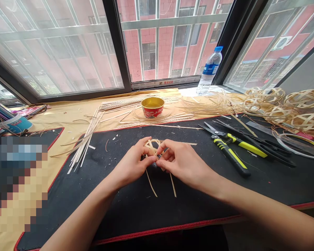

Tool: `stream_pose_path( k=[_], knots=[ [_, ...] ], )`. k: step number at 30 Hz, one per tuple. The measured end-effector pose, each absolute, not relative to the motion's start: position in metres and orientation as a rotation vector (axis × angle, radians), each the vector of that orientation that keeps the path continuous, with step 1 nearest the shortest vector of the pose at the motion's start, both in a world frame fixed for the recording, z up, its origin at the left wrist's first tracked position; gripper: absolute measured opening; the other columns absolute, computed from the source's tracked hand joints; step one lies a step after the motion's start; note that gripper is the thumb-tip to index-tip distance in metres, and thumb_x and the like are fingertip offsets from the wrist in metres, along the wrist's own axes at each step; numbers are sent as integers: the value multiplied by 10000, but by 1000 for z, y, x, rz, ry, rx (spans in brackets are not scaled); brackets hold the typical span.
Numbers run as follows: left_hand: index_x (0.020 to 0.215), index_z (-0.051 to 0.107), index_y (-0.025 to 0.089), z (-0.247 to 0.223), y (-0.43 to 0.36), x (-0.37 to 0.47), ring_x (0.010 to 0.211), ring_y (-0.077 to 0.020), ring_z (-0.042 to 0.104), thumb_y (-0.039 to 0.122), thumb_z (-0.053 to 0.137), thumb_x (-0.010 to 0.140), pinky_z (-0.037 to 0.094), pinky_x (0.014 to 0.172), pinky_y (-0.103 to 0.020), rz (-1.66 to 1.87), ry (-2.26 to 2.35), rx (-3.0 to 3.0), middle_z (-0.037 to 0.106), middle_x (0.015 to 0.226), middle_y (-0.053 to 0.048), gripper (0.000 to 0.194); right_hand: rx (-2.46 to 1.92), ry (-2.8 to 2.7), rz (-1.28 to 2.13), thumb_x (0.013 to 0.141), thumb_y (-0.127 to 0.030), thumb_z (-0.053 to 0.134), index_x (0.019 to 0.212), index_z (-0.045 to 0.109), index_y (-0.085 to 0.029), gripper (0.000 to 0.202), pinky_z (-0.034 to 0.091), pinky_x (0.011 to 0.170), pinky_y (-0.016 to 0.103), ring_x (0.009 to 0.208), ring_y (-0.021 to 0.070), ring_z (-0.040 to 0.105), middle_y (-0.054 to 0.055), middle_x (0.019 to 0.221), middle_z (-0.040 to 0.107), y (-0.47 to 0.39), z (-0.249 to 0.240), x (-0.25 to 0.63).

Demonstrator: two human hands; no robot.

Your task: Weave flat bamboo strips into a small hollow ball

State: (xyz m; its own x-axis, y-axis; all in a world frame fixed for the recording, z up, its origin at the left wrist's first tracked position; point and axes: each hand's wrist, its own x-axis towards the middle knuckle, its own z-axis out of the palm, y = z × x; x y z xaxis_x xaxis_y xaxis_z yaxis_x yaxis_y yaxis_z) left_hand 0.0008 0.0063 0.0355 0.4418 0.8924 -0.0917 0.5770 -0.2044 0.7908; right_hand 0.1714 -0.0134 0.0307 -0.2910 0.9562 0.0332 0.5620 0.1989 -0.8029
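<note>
Between my two hands is a small round weave of pale bamboo strips [152,143], held just above the black mat. My left hand [136,158] grips its left side, thumb and fingers closed on it. From the right, my right hand [176,158] pinches a strip at the near side of the weave, its fingertips close to my left thumb. Two loose strip ends [150,184] hang down toward me, and another sticks out to the right behind my right hand. My fingers hide much of the weave.
Cutters with yellow-black handles [231,157] and black scissors [264,146] lie at right. Finished woven balls [303,108] sit behind them. Loose strips [85,143] lie left. A red tin [153,108], a water bottle [209,71] and a blue tub [14,123] stand toward the window.
</note>
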Motion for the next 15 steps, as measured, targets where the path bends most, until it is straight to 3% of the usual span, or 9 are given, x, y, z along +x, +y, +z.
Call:
stream_pose_path(
  k=[4, 7, 11, 15],
  knots=[
    [708, 682, 185, 34, 6, 2, 1356, -289, 356, 332, 560, 800, 290, 1112, -435, 541, 1253, 1890, 515, 1363, -98, 212, -1330, -2004, 882, 778, -165, 651, 792, 662, -176, 21, 435, 590, 221, 586, 123, 618, 2, 666, 677, -2, 45, 177],
    [696, 682, 176, 35, 5, 2, 1299, -291, 425, 349, 576, 800, 332, 1087, -419, 566, 1243, 1882, 470, 1405, -92, 228, -1219, -2094, 778, 797, -113, 622, 847, 727, -159, 125, 424, 600, 212, 608, 103, 591, 32, 778, 678, 12, 52, 177],
    [668, 679, 169, 37, 6, 2, 1199, -278, 506, 342, 599, 790, 393, 1031, -400, 587, 1216, 1878, 514, 1356, -87, 226, -1123, -2280, 675, 784, -80, 644, 888, 762, -159, 176, 409, 645, 217, 695, 112, 570, 54, 840, 660, 27, 54, 172],
    [717, 713, 170, 39, 6, 2, 1171, -265, 519, 302, 602, 789, 391, 1016, -374, 587, 1200, 1876, 541, 1322, -82, 187, -1020, -2484, 465, 811, -174, 664, 884, 768, -185, 127, 389, 683, 253, 782, 148, 569, 71, 919, 646, 30, 57, 170]
  ],
)
